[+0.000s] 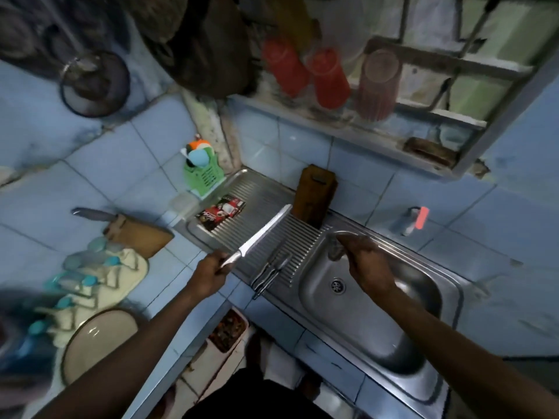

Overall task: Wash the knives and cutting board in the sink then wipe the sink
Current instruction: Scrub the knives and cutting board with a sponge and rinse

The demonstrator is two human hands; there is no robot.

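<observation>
My left hand grips the handle of a long steel knife, whose blade points up and right over the ribbed drainboard. Other knives lie together on the drainboard near its front edge. A brown wooden cutting board stands upright against the tiled wall behind the drainboard. My right hand hovers over the steel sink basin, fingers pointing toward the tap; whether it touches the tap is unclear.
A red and black packet lies on the drainboard's far left. A green utensil holder stands in the corner. Left counter holds a cleaver on a wooden board, a cup rack and a plate. A soap bottle sits behind the sink.
</observation>
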